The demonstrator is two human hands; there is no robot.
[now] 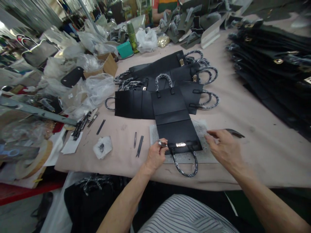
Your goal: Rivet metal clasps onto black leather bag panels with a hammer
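Observation:
A black bag piece (173,121) lies lengthwise in front of me, with a plastic-wrapped handle at each end and a shiny metal clasp (180,145) near its close edge. My left hand (156,154) is closed around a small metal rod (161,143), whose round end shows beside the bag's left corner. Off the bag's right side, my right hand (223,145) has its fingers pinched together over the grey speckled slab (201,129). A dark curved tool (234,132) sticks out behind that hand; whether I hold it is hidden.
More black bag pieces (134,103) overlap beyond. A tall black stack (274,64) fills the right side. On the left are a thin metal rod (135,139), a flat dark strip (139,146) and a whitish block (102,147). Clear plastic bags (99,90) clutter the far left.

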